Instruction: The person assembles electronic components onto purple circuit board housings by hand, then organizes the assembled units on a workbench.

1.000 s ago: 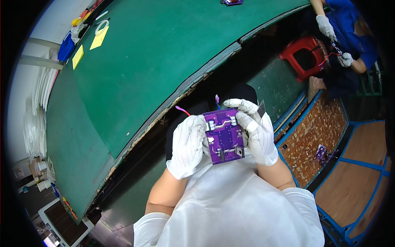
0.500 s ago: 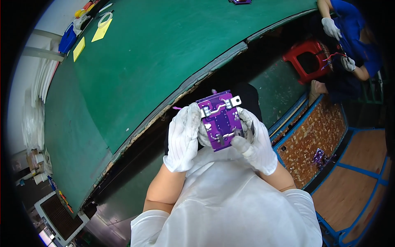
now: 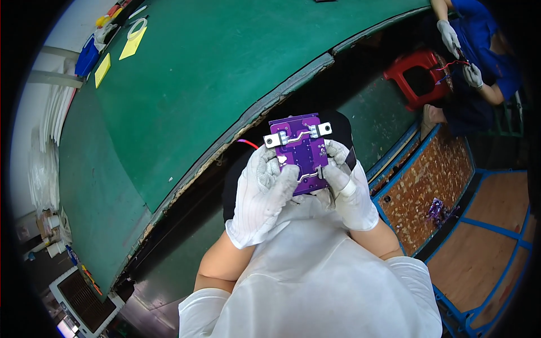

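Purple circuit board (image 3: pixel 304 152), held up in front of a white shirt (image 3: pixel 315 270), traced face toward the camera. Left hand (image 3: pixel 253 197) closed on the left edge: thumb (image 3: pixel 288 177) laid over the lower left of the face, remaining fingers (image 3: pixel 266 167) curled beside and behind that edge. Right hand (image 3: pixel 355 197) closed at the right edge: thumb (image 3: pixel 337 176) against the lower right side, beside a small dark component (image 3: pixel 320 172), other fingers (image 3: pixel 337 151) bent above that thumb and partly behind the board. Hidden fingertips at the back: cannot tell their exact hold.

Above the left fingers, silver metal tab (image 3: pixel 275 140) with a hole, jutting past the board's left edge; above the right fingers, matching tab (image 3: pixel 321 130), likewise holed, jutting past the right edge. Between the two tabs, bent silvery trace (image 3: pixel 297 137); between the two thumbs, second trace (image 3: pixel 307 177). Just beyond the left fingers, red wire (image 3: pixel 248 143), its near end hidden behind the hand.

Further out past the left fingers, green tabletop (image 3: pixel 197 73), bearing yellow pads (image 3: pixel 102 71) and a pale tape ring (image 3: pixel 136 29). Far beyond the right fingers, red stool (image 3: pixel 397 73) and, next to it, a co-worker's gloved hands (image 3: pixel 474 75), thin red lead (image 3: pixel 451 63) at them. Right of the right fingers, speckled panel (image 3: pixel 417 191) edged in blue, carrying another purple board (image 3: pixel 435 210).
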`<state>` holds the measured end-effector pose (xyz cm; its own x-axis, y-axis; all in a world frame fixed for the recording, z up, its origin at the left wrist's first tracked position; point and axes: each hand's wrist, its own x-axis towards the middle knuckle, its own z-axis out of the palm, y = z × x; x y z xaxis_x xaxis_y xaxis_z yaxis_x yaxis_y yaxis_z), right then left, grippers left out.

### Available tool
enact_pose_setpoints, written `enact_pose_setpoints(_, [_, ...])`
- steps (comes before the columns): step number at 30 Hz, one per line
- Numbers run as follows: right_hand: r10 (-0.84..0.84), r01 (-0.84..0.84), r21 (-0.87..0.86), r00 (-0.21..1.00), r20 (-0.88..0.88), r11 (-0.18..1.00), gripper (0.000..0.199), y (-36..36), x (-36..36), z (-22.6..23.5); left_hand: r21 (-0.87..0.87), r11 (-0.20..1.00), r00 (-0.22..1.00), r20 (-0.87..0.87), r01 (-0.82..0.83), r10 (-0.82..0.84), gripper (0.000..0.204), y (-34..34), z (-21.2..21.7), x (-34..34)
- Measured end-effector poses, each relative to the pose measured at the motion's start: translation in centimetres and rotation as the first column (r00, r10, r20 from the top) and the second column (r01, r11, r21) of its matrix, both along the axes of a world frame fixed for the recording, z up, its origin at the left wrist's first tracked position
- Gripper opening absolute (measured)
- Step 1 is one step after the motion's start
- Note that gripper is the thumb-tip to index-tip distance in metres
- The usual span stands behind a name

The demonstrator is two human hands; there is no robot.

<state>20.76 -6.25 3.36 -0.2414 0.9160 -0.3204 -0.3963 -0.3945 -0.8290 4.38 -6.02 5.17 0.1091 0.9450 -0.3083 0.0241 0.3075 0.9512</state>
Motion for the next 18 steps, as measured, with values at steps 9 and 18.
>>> enact_pose_setpoints(9, [-0.040, 0.009, -0.115, 0.962, -0.270, 0.993, 0.036, 0.2, 0.4, -0.4, 0.277, 0.949, 0.949, -0.308, 0.153, -0.063, 0.036, -0.9, -3.6, -1.2])
enact_pose_setpoints(18, [-0.122, 0.099, -0.084, 0.932, -0.341, 0.992, 0.041, -0.3, -0.2, -1.9, -0.178, 0.980, 0.691, 0.698, -0.083, 0.186, 0.059, -0.9, -3.5, -0.2])
